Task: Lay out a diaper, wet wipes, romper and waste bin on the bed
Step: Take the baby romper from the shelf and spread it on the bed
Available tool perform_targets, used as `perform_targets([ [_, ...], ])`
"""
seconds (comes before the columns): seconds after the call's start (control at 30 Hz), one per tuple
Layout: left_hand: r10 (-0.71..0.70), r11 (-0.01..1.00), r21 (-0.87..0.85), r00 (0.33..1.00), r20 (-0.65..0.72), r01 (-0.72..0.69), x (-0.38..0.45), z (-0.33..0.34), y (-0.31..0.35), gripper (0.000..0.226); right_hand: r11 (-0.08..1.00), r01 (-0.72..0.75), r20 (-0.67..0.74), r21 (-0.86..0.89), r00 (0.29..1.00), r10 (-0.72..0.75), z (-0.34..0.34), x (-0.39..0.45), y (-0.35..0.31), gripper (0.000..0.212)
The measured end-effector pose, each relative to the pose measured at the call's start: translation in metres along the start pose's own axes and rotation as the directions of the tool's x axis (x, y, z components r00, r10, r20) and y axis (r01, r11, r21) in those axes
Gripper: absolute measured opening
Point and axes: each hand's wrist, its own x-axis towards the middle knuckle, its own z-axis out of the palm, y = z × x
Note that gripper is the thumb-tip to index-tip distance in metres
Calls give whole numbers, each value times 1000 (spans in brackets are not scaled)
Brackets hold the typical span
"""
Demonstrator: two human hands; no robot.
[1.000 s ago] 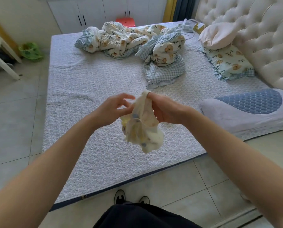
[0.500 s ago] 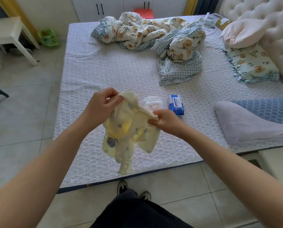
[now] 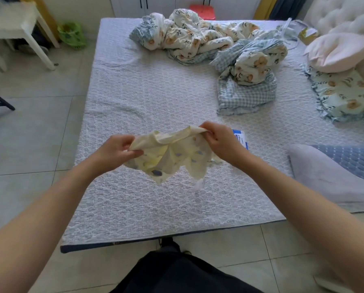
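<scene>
**Romper pulled open above the bed**

The romper [image 3: 172, 153] is now held stretched out between the two hands, where a second ago it hung bunched in a small wad. The left hand [image 3: 115, 149] is closed on its left edge, and the right hand [image 3: 219, 138] is pinched shut on the upper right edge. The cloth hangs in the air over the near part of the bed [image 3: 147, 98]; whether its lowest tips touch the cover cannot be told. A blue and white wipes pack [image 3: 241, 138] lies on the bed just behind the right hand. The diaper seen beside it half a second ago is now hidden. A green bin [image 3: 71, 34] is on the floor, so that item is judged not yet placed. Laying the spread romper flat appears to be the step in hand.
</scene>
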Motion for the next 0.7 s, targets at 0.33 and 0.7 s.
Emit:
perform_targets([
  [0.33, -125, 992, 15, 970, 209, 125, 25, -20, -21, 38, 982, -77, 363, -175, 922, 137, -2, 32, 14, 39],
  [0.7, -379, 918, 102, 770, 513, 384, 33, -68, -24, 32, 943, -278, 606, -182, 724, 331, -30, 60, -7, 37],
])
